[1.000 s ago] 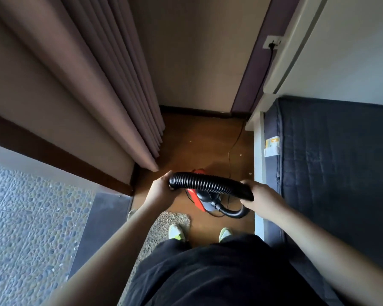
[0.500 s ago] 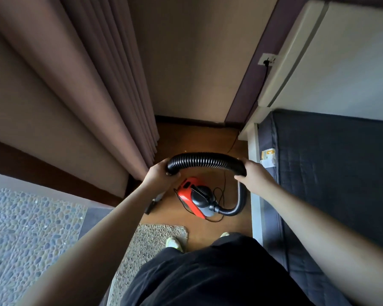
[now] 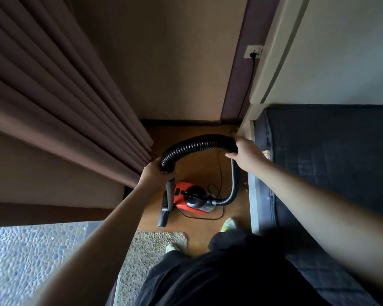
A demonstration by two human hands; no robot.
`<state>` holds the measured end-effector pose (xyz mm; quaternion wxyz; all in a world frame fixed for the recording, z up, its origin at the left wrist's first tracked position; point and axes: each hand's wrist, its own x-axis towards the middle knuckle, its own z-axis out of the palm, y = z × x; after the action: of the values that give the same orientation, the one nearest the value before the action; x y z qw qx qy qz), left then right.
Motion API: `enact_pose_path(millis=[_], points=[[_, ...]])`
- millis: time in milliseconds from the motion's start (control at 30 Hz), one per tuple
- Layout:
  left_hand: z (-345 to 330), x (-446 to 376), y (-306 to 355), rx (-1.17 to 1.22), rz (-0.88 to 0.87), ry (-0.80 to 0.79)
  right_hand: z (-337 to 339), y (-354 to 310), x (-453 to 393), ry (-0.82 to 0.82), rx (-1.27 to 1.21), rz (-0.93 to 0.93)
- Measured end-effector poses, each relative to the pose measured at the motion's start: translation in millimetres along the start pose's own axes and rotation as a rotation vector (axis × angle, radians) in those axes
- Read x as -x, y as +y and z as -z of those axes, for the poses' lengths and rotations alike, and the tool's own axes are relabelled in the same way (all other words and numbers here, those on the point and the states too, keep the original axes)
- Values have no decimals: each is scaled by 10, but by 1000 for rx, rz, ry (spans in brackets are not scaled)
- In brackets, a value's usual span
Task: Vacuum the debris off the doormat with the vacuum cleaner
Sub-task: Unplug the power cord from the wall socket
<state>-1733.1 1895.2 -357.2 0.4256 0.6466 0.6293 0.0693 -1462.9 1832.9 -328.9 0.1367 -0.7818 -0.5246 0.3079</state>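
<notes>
A small red and black vacuum cleaner (image 3: 191, 200) sits on the wooden floor in front of my feet. Its black ribbed hose (image 3: 197, 144) arches up between my hands. My left hand (image 3: 153, 175) grips the hose's front end, where a grey wand with a dark nozzle (image 3: 164, 214) hangs down toward the floor. My right hand (image 3: 245, 152) grips the hose farther back, where it bends down to the machine. The speckled beige doormat (image 3: 150, 241) lies just below the nozzle, partly under my left foot.
Brown curtains (image 3: 60, 89) hang at the left. A dark quilted mattress (image 3: 329, 164) on a white frame fills the right. The power cord (image 3: 219, 171) runs up to a wall socket (image 3: 253, 51). Pebbled flooring (image 3: 31, 257) lies at lower left.
Both hands have lifted the hose higher and spread it wider. The wand and nozzle have swung into view beside the vacuum, and the view has tilted up the wall.
</notes>
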Motion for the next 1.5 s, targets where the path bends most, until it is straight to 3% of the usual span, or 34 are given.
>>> enact_pose_path(millis=[333, 800, 1067, 1367, 1500], points=[[-208, -179, 460, 33, 70, 122, 523, 59, -879, -57, -1, 174], [136, -734, 514, 95, 140, 169, 557, -806, -2036, 17, 30, 269], [324, -1053, 732, -76, -13, 156, 627, -1149, -2489, 109, 31, 254], [210, -1564, 1074, -85, -129, -11, 669, -698, -2875, 31, -8, 181], [89, -1819, 1265, -116, -112, 7, 734, -462, -3153, -22, -67, 182]])
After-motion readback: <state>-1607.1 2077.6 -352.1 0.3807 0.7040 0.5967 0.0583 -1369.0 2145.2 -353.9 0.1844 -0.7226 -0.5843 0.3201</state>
